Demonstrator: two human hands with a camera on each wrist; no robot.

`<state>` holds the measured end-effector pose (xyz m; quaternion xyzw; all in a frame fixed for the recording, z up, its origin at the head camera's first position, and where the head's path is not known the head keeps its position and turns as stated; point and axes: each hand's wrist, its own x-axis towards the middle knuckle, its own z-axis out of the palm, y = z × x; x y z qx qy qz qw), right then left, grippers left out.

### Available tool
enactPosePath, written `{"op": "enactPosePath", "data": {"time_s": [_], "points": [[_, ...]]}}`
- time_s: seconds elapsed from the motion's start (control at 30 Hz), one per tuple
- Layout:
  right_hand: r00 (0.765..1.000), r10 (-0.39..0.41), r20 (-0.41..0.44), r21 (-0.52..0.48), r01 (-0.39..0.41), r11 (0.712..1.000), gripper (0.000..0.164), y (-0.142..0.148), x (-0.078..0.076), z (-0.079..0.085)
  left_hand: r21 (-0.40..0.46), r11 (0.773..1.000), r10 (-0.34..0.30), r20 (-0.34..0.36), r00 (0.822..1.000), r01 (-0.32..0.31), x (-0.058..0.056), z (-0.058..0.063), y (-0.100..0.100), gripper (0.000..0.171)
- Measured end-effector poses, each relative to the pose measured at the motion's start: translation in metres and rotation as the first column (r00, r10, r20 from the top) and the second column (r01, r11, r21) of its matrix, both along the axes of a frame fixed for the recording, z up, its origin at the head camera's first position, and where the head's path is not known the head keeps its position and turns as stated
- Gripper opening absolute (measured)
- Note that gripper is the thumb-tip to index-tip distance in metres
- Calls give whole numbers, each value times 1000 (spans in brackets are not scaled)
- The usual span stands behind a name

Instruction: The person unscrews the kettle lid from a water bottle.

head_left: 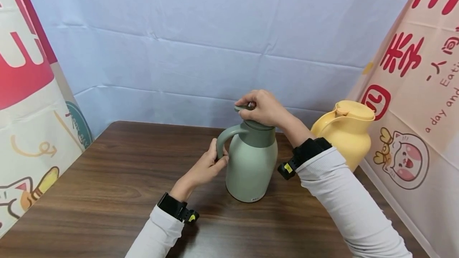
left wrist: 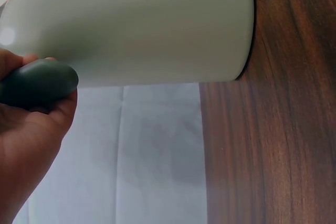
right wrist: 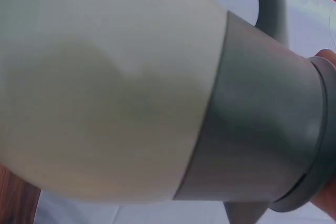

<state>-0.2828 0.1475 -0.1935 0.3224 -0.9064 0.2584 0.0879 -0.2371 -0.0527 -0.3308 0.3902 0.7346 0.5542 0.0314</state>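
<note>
A pale green vacuum jug [head_left: 249, 170] with a darker green collar stands upright on the table. My left hand [head_left: 206, 166] grips the lower end of its handle [head_left: 226, 133], thumb and fingers round it. In the left wrist view the rounded handle tip [left wrist: 44, 81] sits between thumb and fingers, beside the jug's body [left wrist: 142, 30]. On top, my right hand [head_left: 265, 108] holds the lid [head_left: 243, 108], its thumb and fingertips at the lid's tab. The right wrist view shows the jug's collar [right wrist: 257, 114] close up, with the lid's rim [right wrist: 320, 145] at the right edge and fingers partly hidden behind it.
A yellow jug [head_left: 344, 130] with a lid stands at the right, partly behind my right forearm. The dark wooden table [head_left: 125, 178] is bordered by a pale blue cloth [head_left: 172, 59] at the back and printed cloths [head_left: 405, 110] at both sides.
</note>
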Motion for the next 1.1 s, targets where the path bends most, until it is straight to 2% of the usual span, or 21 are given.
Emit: {"op": "enactPosePath", "data": {"time_s": [0.2, 0.4, 0.6, 0.77, 0.93, 1.1], "points": [[992, 22, -122, -40, -28, 999, 18, -2, 0, -7, 11, 1000, 9, -4, 1000, -9, 0, 1, 0, 8], [970, 77, -231, -50, -91, 995, 14, -3, 0, -11, 37, 999, 37, -33, 999, -36, -2, 1, 1, 9], [958, 122, -258, -80, -147, 986, 9, -1, 2, -13, 67, 996, 65, -4, 998, -65, -4, 0, 2, 7], [948, 158, -276, -90, -190, 978, 8, 0, 6, -14, 95, 994, 59, 11, 998, -60, -6, -3, 1, 5], [934, 167, -316, -119, -213, 970, 11, 2, 8, -16, 115, 993, 38, 5, 999, -38, -8, -6, 2, 5], [928, 187, -323, -135, -241, 961, 8, 2, 11, -18, 95, 994, 47, -8, 999, -46, -6, -4, 1, 4]]}}
